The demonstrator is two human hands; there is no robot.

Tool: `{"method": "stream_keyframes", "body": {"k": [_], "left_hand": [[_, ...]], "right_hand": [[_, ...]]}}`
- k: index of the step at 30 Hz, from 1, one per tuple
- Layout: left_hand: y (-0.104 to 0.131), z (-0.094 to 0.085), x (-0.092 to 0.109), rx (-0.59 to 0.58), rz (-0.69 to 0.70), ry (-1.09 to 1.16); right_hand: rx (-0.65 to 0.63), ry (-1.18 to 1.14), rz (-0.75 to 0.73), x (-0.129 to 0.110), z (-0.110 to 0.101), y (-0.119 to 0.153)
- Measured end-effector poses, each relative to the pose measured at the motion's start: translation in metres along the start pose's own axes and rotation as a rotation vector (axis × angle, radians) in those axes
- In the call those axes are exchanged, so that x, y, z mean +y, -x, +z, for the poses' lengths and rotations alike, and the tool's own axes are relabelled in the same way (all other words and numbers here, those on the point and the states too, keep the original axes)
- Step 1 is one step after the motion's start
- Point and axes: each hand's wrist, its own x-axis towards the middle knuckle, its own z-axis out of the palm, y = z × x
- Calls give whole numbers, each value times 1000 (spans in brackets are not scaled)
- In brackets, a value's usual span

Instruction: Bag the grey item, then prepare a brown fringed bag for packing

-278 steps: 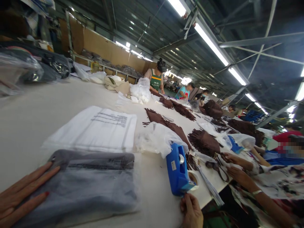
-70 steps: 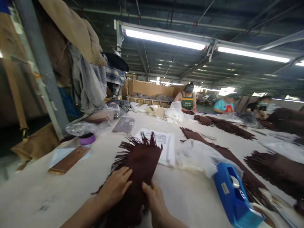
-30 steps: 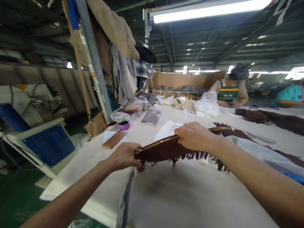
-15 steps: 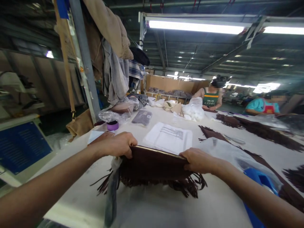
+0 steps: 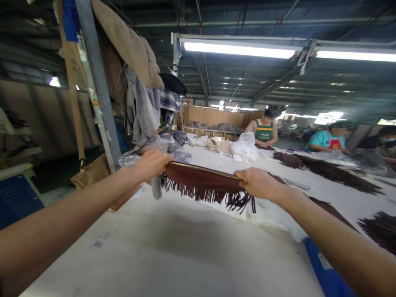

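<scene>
A dark brown fringed pouch (image 5: 201, 181) with a gold zipper along its top edge hangs stretched above the pale table (image 5: 154, 247). My left hand (image 5: 157, 161) is closed on the zipper's left end. At the right end, the fingers of my right hand (image 5: 252, 180) pinch the pouch's upper corner. The fringe dangles below, thicker at the right. A greyish strip (image 5: 156, 187) hangs beneath my left hand.
Behind the pouch lie a grey packet (image 5: 182, 156) and white plastic (image 5: 246, 147). Dark fringed pieces (image 5: 337, 173) spread along the right. A blue container (image 5: 324, 264) stands front right. Clothes (image 5: 139, 103) hang by a metal post (image 5: 100, 90). Several people work beyond the table.
Both hands have lifted the pouch higher and away from me, and its fringe now hangs freely above the table. The camera view has shifted somewhat.
</scene>
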Motion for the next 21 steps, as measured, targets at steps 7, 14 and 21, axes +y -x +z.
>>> {"method": "stream_keyframes", "body": {"k": [7, 14, 21], "left_hand": [[34, 63, 20, 411, 452, -281], [156, 204, 96, 714, 446, -17], [148, 197, 171, 647, 328, 105]], "right_hand": [[68, 37, -75, -17, 61, 42], [778, 1, -227, -78, 215, 135], [865, -32, -125, -86, 239, 144]]}}
